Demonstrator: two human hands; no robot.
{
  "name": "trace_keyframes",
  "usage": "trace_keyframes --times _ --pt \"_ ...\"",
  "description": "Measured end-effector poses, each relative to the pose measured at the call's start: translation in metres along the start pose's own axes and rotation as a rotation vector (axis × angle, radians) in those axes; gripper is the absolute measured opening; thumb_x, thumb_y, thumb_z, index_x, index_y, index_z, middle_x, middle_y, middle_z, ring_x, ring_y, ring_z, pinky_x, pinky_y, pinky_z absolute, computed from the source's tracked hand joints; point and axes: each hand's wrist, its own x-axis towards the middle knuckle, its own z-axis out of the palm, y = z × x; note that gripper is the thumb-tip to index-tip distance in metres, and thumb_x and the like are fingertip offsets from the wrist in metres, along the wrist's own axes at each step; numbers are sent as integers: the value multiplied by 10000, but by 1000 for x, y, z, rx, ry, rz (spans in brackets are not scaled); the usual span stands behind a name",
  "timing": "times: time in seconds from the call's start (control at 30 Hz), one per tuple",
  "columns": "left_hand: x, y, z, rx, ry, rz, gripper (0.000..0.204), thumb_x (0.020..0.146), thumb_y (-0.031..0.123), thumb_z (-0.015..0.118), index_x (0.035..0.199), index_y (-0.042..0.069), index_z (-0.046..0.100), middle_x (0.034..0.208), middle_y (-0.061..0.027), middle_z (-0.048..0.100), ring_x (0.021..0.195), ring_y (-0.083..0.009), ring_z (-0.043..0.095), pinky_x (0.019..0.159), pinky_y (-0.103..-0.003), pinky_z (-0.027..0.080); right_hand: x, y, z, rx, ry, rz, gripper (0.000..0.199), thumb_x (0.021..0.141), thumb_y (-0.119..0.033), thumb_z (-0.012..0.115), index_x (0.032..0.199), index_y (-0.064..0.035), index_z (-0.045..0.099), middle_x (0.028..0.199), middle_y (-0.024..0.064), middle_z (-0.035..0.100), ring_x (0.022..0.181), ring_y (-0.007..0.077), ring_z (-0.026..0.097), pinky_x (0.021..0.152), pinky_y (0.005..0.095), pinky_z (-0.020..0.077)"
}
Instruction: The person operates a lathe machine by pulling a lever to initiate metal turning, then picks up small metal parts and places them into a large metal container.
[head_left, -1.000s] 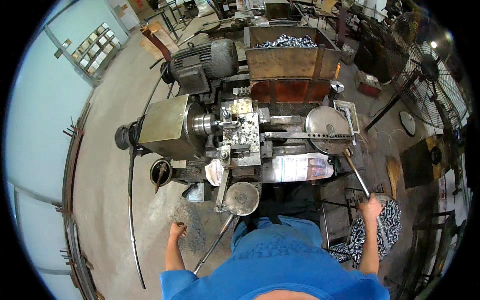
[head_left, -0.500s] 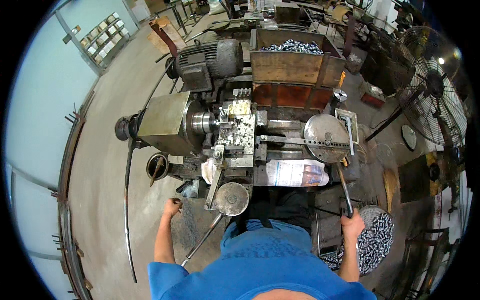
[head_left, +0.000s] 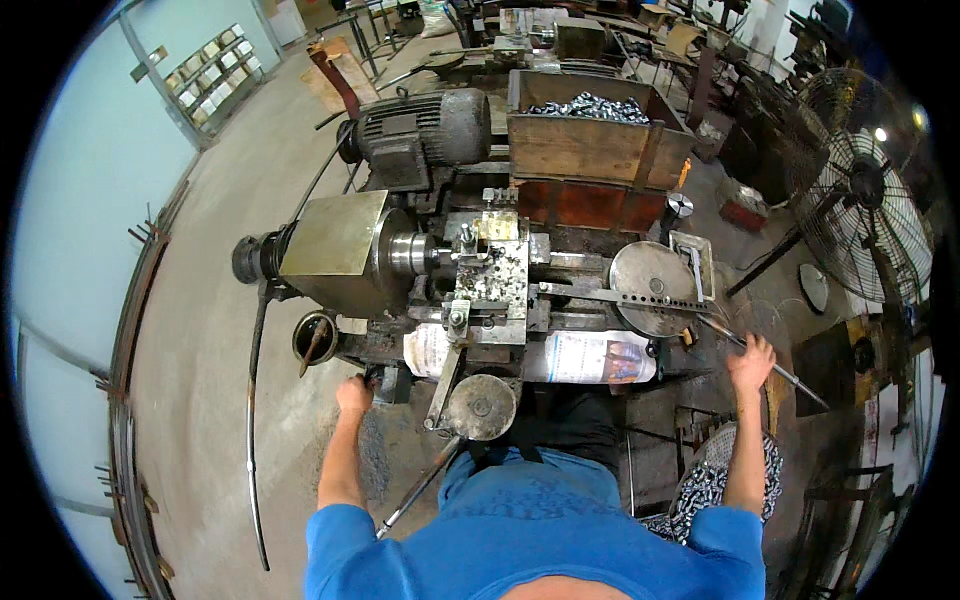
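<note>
A metal lathe stands in front of me, its round chuck [head_left: 408, 252] facing the tool carriage [head_left: 492, 275]. My right hand [head_left: 750, 364] is closed over the long lever rod [head_left: 800, 386], which slants down to the right from the round plate [head_left: 652, 286]. A perforated flat bar [head_left: 622, 296] links that plate to the carriage. Low on the left, my left hand [head_left: 354, 394] is curled against a dark metal block [head_left: 390, 383] below the lathe; its fingertips are partly hidden, and what they grip cannot be made out. A second round plate [head_left: 480, 407] with its own rod [head_left: 418, 488] sits before my waist.
Behind the lathe are a motor [head_left: 425, 130] and a wooden crate [head_left: 580, 150] of shiny metal parts. A basket of similar parts [head_left: 705, 490] stands below my right arm. A pot [head_left: 315, 338] with a brush-like handle is at left, a large fan [head_left: 865, 185] at right.
My right hand has swung the lever rod up and outward to the right, and the carriage has shifted right, away from the chuck. My left hand has moved up to the dark block.
</note>
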Motion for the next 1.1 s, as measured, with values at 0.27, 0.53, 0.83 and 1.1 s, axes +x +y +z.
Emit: trace_keyframes --times 0.27,0.53,0.83,1.1 --pt "10 -35 59 61 -138 50 397 758 410 610 936 57 582 926 -162 635 865 -322 620 743 -420 490 -24 -86 -49 486 101 -350 414 549 -160 579 925 7 623 1015 164 584 961 350 512 858 413 403" --pt "-3 -53 6 -183 -251 115 453 774 363 617 1098 51 564 956 -160 633 915 -318 607 764 -408 475 11 -265 -132 849 91 -833 367 537 -176 605 863 -10 623 963 161 588 941 343 514 825 414 422" --pt "-61 -183 -211 -452 636 -137 302 828 289 587 974 25 606 811 -181 641 714 -315 634 637 -382 490 0 -468 -167 328 -79 -1266 338 548 -201 625 838 -31 661 942 133 584 994 295 490 925 425 335" --pt "-144 -88 -147 -123 496 -258 467 680 408 705 835 -19 598 660 -202 603 661 -346 619 617 -434 481 -6 -500 -137 219 -215 -1328 218 625 -215 585 796 -111 672 853 102 645 913 278 563 939 477 311"
